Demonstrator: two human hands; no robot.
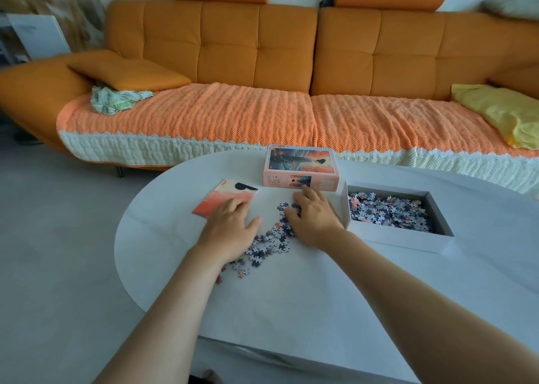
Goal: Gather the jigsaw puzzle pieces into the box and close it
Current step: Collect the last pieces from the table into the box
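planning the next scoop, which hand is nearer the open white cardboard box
Right. The right hand sits just beside the open white cardboard box; the left hand is farther off.

Your left hand (230, 232) lies palm down on the white counter (291, 310), fingers (234, 206) straight, their tips over the near edge of a printed sheet (218, 198). Your right hand (313, 220) rests on the far end of the loose puzzle pieces (269, 242), which trail between both hands. Whether its bent fingers pinch any, you cannot tell. Its forefinger reaches the pink lid (300, 165). Just right of that hand stands the open white box (393, 242), pieces heaped inside. An orange sofa (233, 63) stands behind.
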